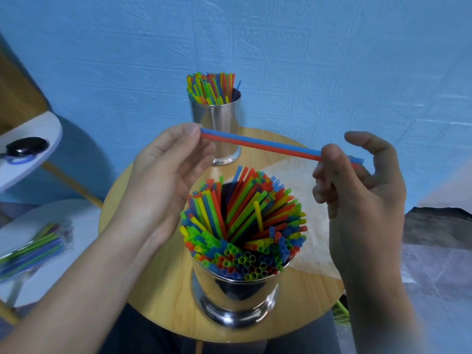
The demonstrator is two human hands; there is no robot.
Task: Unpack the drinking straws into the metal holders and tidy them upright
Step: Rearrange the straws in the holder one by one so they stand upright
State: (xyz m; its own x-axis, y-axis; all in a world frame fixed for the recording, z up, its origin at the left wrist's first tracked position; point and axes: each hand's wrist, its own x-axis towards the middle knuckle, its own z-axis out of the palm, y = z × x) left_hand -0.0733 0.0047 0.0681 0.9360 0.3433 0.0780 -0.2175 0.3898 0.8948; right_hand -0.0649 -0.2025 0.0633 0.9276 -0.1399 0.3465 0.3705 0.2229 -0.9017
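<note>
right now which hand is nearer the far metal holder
Left. The left hand holds one end of the two straws in front of the far holder, overlapping it; the right hand pinches the other end, off to its right.

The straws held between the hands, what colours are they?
The held straws are blue and red, head view.
</note>
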